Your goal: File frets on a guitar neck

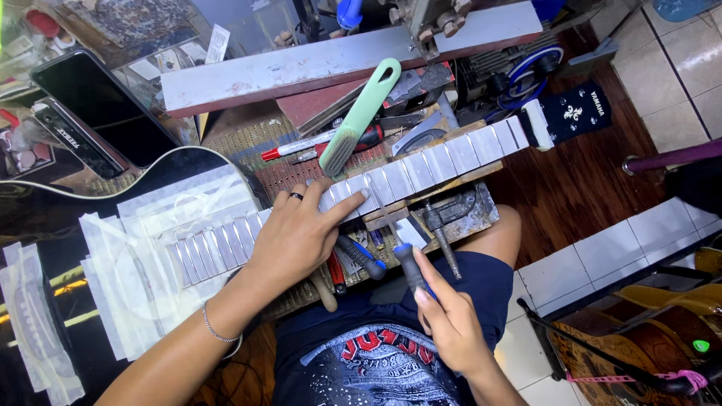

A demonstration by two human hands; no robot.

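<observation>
Head view shows the left hand pressed flat and open on the taped fretboard of the black acoustic guitar's neck, index finger stretched toward two o'clock along the silvery masking strips. The right hand, at five o'clock from it, is curled around a slim dark-handled metal tool whose thin blade angles up to a fret near the left fingertip. A slip of that blade could likely nick the fingertip or tear the tape and scratch the wood beneath. The mint-green plastic brush leaning at twelve o'clock could be knocked off if the neck shifts on its rusty metal support.
</observation>
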